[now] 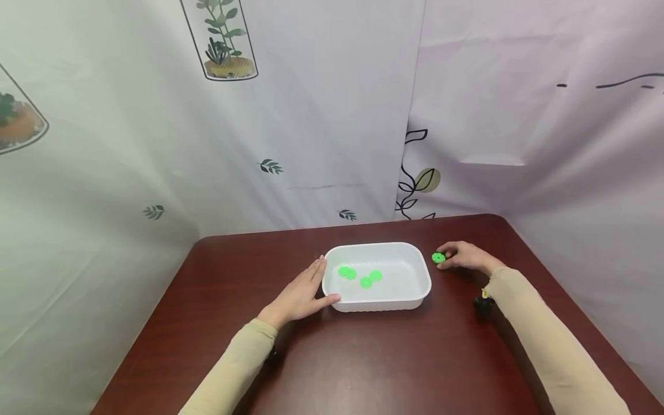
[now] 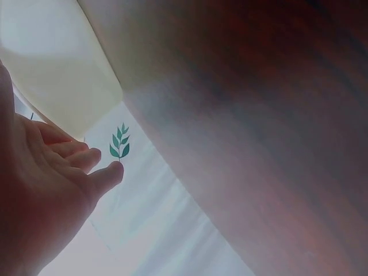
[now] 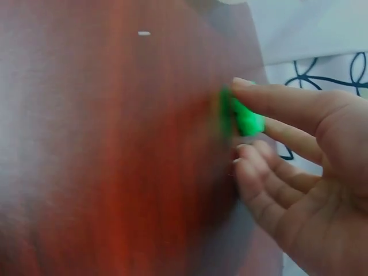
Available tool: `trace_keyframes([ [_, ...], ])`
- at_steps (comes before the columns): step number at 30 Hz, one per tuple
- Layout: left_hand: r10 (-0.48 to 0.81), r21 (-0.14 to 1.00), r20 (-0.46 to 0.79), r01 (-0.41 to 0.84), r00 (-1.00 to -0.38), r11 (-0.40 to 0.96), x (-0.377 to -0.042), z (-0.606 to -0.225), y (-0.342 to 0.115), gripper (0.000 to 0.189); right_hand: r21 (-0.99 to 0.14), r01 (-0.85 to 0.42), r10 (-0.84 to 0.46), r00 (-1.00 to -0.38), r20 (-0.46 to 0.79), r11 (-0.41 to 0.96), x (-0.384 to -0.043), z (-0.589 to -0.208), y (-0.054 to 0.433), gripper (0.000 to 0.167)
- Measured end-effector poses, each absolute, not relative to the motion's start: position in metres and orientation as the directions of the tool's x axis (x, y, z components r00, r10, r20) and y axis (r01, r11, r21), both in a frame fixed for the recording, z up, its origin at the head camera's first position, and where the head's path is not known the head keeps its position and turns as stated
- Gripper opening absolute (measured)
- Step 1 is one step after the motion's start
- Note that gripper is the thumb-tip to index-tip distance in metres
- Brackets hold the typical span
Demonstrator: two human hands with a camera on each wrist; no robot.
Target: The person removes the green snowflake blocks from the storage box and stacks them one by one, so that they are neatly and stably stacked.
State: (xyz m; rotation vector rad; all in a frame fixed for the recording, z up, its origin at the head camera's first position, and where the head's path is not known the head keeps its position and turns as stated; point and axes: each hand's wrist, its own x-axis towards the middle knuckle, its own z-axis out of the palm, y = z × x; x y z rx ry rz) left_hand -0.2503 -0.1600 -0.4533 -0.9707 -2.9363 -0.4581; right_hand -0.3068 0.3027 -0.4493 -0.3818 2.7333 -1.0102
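A white rectangular tray (image 1: pixel 378 305) stands on the table with several flat green scalloped discs (image 1: pixel 366 282) on its floor, two of them overlapping. My left hand (image 1: pixel 301 295) lies along its left side, fingers extended on the rim and thumb over the near edge; in the left wrist view this hand (image 2: pixel 54 167) shows with the tray at upper left. To the right of the tray, my right hand (image 1: pixel 464 256) pinches another green scalloped disc (image 1: pixel 438 257) with a small dark centre. That disc (image 3: pixel 248 119) sits between the fingertips in the right wrist view, low over the tabletop.
The dark reddish-brown table (image 1: pixel 394 363) has rounded far corners. A pale fabric backdrop (image 1: pixel 332 115) with printed plants hangs behind and beside it. A dark object (image 1: pixel 482 305) with a bit of yellow is at the right wrist.
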Motion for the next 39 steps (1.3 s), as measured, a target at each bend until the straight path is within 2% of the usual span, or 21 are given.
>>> trace_keyframes([
  [5,0.573,0.276,0.113,0.58,-0.811,0.766,-0.248,-0.454,-0.163,0.1,-0.672,-0.136,-0.344,-0.92,-0.187,0.728,-0.312,-0.435,0.302,0.062],
  [9,0.573,0.285,0.117,0.58,-0.811,0.763,-0.247,-0.456,-0.164,0.099,-0.658,-0.156,-0.352,-0.919,-0.176,0.737,-0.313,-0.418,0.298,0.062],
  [17,0.572,0.276,0.083,0.571,-0.816,0.773,-0.247,-0.458,-0.166,0.1,-0.584,-0.275,-0.421,-0.898,-0.128,0.764,-0.321,-0.374,0.259,0.057],
  [24,0.574,0.256,0.105,0.58,-0.812,0.773,-0.253,-0.45,-0.164,0.1,-0.514,-0.412,-0.533,-0.839,-0.108,0.753,-0.33,-0.344,0.212,0.053],
  [33,0.57,0.275,0.076,0.567,-0.818,0.777,-0.248,-0.451,-0.163,0.102,-0.389,-0.548,-0.662,-0.693,-0.285,0.741,-0.328,-0.348,0.15,0.049],
  [39,0.578,0.287,0.103,0.58,-0.81,0.762,-0.247,-0.452,-0.159,0.1,-0.281,-0.574,-0.637,-0.656,-0.405,0.769,-0.325,-0.362,0.124,0.05],
])
